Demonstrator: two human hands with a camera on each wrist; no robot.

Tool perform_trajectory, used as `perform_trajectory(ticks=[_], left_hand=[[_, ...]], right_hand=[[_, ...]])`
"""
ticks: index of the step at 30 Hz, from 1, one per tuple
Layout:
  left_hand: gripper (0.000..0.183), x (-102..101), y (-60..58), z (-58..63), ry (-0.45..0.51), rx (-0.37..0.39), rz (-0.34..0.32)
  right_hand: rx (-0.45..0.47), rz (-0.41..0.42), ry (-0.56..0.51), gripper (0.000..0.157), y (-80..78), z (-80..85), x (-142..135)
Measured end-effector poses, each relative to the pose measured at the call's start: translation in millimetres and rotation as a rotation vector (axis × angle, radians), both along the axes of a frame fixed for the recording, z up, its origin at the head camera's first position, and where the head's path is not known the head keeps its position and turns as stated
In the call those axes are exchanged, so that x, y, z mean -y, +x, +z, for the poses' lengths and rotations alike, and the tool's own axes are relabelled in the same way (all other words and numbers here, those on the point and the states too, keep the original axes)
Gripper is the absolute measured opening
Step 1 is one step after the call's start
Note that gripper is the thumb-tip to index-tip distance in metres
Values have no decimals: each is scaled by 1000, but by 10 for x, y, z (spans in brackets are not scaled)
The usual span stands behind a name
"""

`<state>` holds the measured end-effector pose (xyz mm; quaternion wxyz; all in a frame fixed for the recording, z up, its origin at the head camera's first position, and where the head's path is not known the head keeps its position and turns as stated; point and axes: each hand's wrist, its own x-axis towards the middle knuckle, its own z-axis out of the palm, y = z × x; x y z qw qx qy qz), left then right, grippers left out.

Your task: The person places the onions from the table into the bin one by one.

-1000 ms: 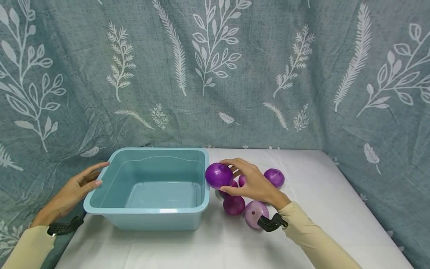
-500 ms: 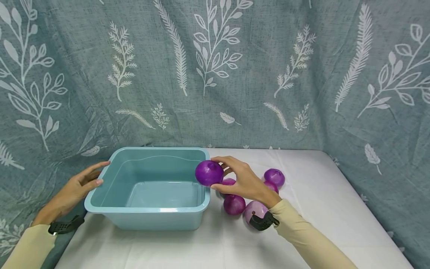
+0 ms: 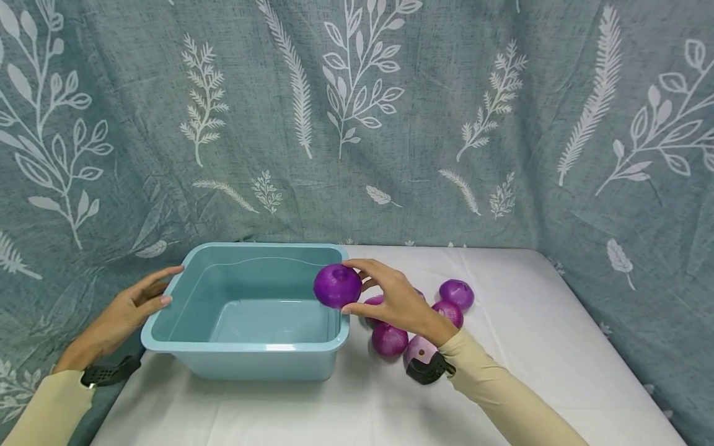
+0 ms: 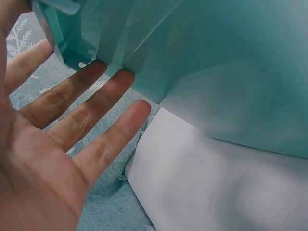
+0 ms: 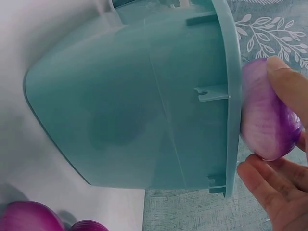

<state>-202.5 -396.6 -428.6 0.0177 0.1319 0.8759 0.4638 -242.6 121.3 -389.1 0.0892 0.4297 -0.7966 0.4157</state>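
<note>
My right hand [image 3: 393, 298] pinches a purple onion [image 3: 337, 286] between thumb and fingers, over the right rim of a light blue plastic tub [image 3: 253, 347]. In the right wrist view, the onion [image 5: 269, 110] shows just beyond the tub's rim [image 5: 233, 96], with the thumb on one side and fingertips on the other. My left hand [image 3: 125, 316] is at the tub's left side, thumb and index fingertip at the rim. Its fingers [image 4: 103, 147] extend fairly straight along the outer wall in the left wrist view. The tub's visible floor is bare.
Several more onions lie on the white cloth right of the tub, among them a dark one [image 3: 390, 339], a peeled pale one [image 3: 419, 348] partly behind the right wrist's black band [image 3: 426, 370], and one farther back [image 3: 457, 293]. A leaf-patterned curtain [image 3: 357, 186] hangs behind.
My right hand has carried the onion leftward, from beside the tub's right rim to over it. The left hand stays at the tub's left side.
</note>
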Motion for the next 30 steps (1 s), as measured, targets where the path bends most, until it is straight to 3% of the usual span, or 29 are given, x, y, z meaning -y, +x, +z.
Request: perform_trajectory(ticks=[10,18,25,30], left_hand=[[61,7,-9,-4,-13,-11,3],[61,-14,-8,-5,27,19,-6],[61,-23,-12,11,-3,9,6],[61,-16,-13,10,-3,2,11]], right_hand=[[-3,15,0,86,22,2,0],[-20,-15,12,72,27,-31,-100],[-97,-122,86,62,-75,-162,-524],[-105,-227,134,59,-165,-301,-938]])
